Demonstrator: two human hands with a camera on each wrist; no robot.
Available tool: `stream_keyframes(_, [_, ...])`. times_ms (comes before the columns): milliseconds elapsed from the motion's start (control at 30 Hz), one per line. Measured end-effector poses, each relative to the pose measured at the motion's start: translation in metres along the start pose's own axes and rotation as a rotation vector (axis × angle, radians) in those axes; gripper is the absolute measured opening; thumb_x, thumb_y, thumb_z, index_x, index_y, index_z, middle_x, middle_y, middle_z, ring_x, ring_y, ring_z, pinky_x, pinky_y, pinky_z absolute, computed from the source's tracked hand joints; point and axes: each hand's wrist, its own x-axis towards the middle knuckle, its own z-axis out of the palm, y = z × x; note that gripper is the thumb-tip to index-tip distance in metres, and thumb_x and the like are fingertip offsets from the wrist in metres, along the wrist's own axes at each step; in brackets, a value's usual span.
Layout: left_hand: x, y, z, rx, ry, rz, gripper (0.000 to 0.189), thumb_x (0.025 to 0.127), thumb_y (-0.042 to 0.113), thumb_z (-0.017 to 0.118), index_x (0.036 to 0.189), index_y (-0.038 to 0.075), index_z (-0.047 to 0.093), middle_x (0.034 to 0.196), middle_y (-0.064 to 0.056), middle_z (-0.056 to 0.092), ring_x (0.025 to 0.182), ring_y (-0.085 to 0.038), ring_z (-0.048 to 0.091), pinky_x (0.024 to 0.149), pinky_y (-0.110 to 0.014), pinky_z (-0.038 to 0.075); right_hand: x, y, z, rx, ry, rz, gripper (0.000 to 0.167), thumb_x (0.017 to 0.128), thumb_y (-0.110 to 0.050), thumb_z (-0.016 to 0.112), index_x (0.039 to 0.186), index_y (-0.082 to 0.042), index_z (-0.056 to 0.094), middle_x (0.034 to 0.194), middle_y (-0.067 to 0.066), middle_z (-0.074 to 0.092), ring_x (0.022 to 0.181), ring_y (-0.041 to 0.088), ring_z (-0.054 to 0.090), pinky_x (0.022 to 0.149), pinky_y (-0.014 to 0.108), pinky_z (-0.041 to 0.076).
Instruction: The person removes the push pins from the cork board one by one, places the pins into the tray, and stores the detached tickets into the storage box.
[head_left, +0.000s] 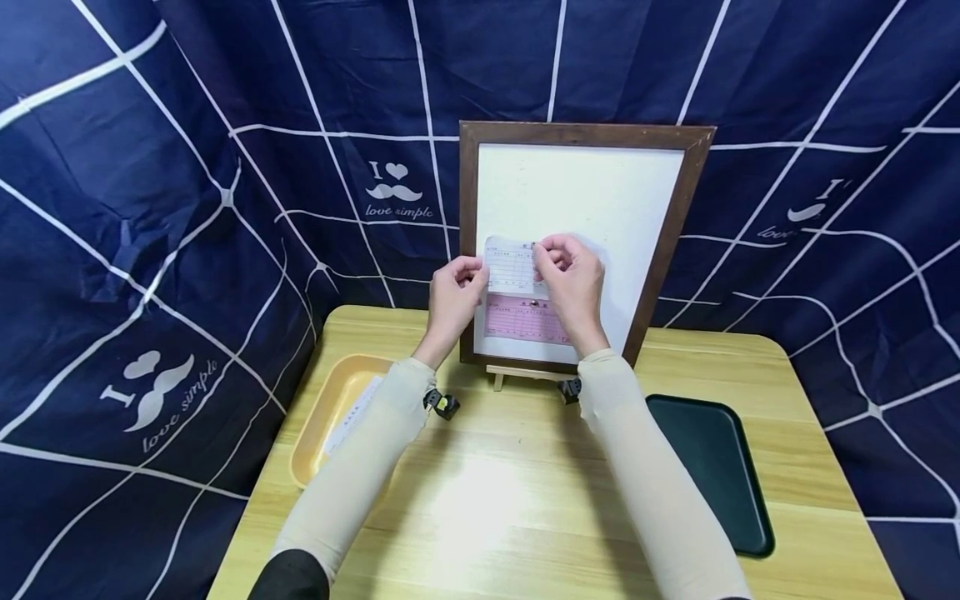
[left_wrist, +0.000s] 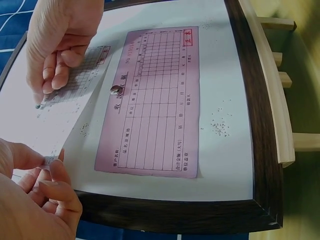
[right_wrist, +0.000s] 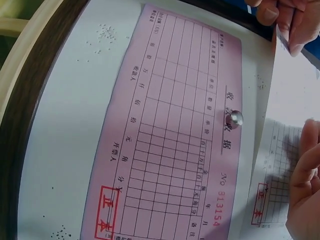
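A white printed receipt slip (head_left: 506, 265) lies against the white framed board (head_left: 577, 192), just above a pink receipt slip (head_left: 517, 318). A round silver pushpin (right_wrist: 234, 119) fixes the pink slip at its top middle. My left hand (head_left: 454, 298) pinches the white slip's left edge between thumb and fingers; in the left wrist view this slip edge (left_wrist: 50, 160) stands off the board. At the white slip's top middle, my right hand (head_left: 573, 279) pinches a small pushpin (head_left: 534, 245), mostly hidden by the fingertips. The right hand covers the slip's right part.
The board leans on a small wooden easel (head_left: 498, 379) at the back of the wooden table (head_left: 480, 500). A yellow tray (head_left: 307, 450) with white paper (head_left: 352, 417) stands at left, a dark green tray (head_left: 712, 467) at right. Small pinholes (left_wrist: 220, 127) dot the board.
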Motion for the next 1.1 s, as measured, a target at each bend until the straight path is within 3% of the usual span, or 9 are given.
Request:
stream_keyframes(267, [-0.001,0.0,-0.001,-0.023,-0.011,0.008,0.015,0.102,0.003,0.072,0.112,-0.007,0.076,0.086,-0.01,0.073,0.057,-0.007,0.055,0.054,-0.019,0.049,-0.003,0.004,0.001,0.018,-0.014,-0.048,0.013,0.105,-0.017,0.075,0.103,-0.004,0.075,0.079,0.007,0.072,0.07,0.018,0.062,0.062,0.022,0.044])
stream_keyframes(633, [-0.003,-0.001,-0.004,-0.05,-0.021,-0.002,0.015,0.103,0.004,0.072,0.112,-0.007,0.076,0.088,-0.01,0.074,0.059,-0.007,0.056,0.055,-0.019,0.05,-0.008,0.005,0.0,0.043,0.002,-0.012,0.008,0.104,-0.017,0.076,0.104,-0.01,0.076,0.08,0.007,0.073,0.071,0.017,0.06,0.064,0.023,0.044])
stream_keyframes(1100, [-0.005,-0.005,-0.01,-0.109,-0.032,0.033,0.014,0.102,0.001,0.07,0.109,-0.01,0.075,0.081,-0.004,0.07,0.056,-0.008,0.055,0.055,-0.02,0.049,-0.015,0.008,-0.003,0.107,0.041,-0.057,0.009,0.103,-0.014,0.076,0.102,-0.005,0.076,0.075,0.004,0.069,0.068,0.016,0.058,0.065,0.022,0.047])
